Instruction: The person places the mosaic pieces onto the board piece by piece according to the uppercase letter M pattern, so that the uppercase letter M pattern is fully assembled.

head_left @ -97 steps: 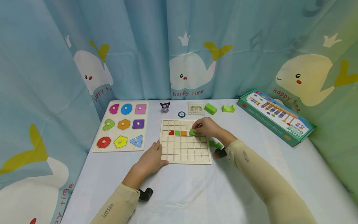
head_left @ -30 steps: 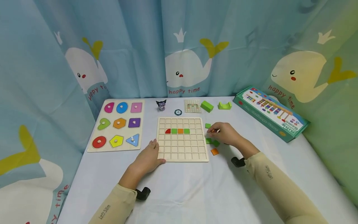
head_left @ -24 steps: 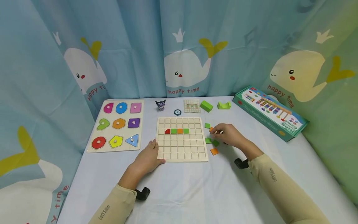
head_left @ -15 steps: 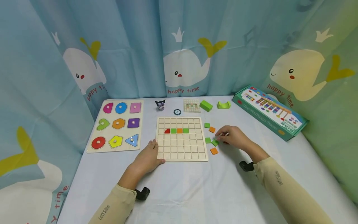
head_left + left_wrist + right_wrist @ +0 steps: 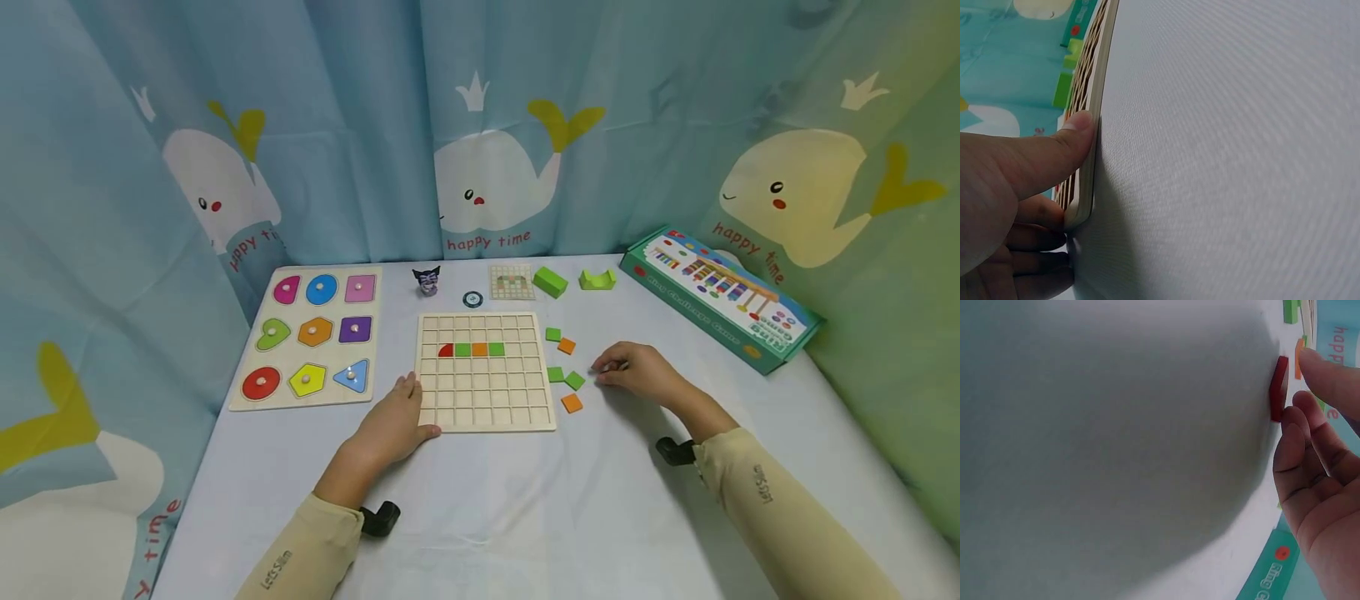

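Note:
A wooden grid board (image 5: 480, 410) lies on the table in the head view. One row holds a red quarter-round tile (image 5: 447, 351), a green tile (image 5: 462, 350), an orange tile (image 5: 479, 350) and another green tile (image 5: 497, 349). My left hand (image 5: 388, 423) rests at the board's near left corner, thumb against the front edge, fingers along the left side. Right of the loose tiles, my right hand (image 5: 637, 371) hovers low with bent fingers. In the right wrist view a red piece (image 5: 1279, 390) lies by its fingertips, thumb and index apart; the hand hides it from the head camera.
Loose green tiles (image 5: 555, 374) and orange tiles (image 5: 572, 403) lie right of the board. Behind it are a pattern card (image 5: 512, 282), a round token (image 5: 472, 299), a figurine (image 5: 427, 281) and green blocks (image 5: 551, 282). A shape puzzle (image 5: 307, 337) stands left, a game box (image 5: 723, 298) right.
My right hand has set a green tile in the row, then moved right, leaving an orange tile among the loose ones. My left hand has stayed at the board's corner.

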A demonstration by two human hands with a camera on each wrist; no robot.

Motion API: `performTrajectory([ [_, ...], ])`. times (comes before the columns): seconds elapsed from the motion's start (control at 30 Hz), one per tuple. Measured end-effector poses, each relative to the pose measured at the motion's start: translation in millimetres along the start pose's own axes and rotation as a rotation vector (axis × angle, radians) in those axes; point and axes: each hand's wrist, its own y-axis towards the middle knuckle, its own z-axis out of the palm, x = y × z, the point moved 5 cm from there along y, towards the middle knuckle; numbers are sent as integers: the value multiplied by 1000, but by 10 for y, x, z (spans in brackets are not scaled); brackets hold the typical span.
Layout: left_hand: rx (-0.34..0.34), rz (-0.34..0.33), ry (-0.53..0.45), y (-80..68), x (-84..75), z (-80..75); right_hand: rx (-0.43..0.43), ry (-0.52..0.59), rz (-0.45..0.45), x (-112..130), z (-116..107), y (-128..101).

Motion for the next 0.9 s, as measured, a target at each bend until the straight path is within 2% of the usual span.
performTrajectory([
  [0.33, -3, -1, -7, -7, -2, -14, 37, -13, 29, -112, -4, -44],
  [0.67, -3, 6, -11, -9, -6, -18, 22, -36, 14, -120, 3, -30],
  [0.9, 5, 9, -12, -23, -8, -11, 40, -1, 48, -105, -4, -40],
])
